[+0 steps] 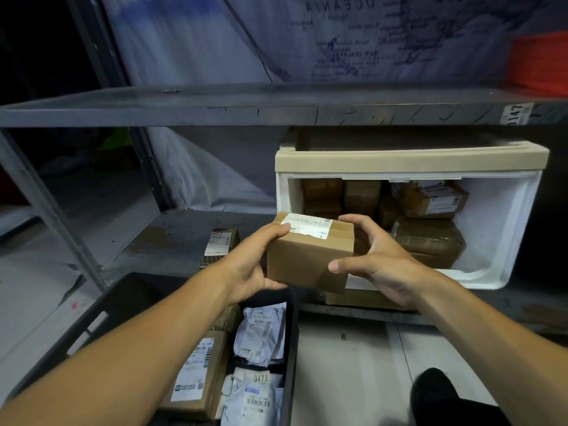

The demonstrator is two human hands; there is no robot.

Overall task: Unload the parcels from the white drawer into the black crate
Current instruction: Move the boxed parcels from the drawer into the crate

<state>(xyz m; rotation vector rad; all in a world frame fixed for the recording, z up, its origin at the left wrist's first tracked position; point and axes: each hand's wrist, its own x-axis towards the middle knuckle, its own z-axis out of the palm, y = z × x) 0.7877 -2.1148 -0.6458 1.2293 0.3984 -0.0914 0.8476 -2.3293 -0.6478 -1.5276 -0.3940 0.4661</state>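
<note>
A brown cardboard box (302,256) with a white label on top is held in the air between my left hand (250,261) on its left side and my right hand (379,261) on its right side. It hangs in front of the white drawer (504,229), above the far right corner of the black crate (123,302). The drawer sits on the lower shelf, open toward me, with several brown parcels (428,238) stacked inside. The crate, low at the left, holds a labelled brown box (196,376) and white bagged parcels (261,336).
A grey metal shelf board (215,106) runs across above the drawer. A small labelled parcel (219,245) lies on the lower shelf left of the drawer. A shelf upright (52,216) stands at the left. My dark shoe (436,392) is on the pale floor at the lower right.
</note>
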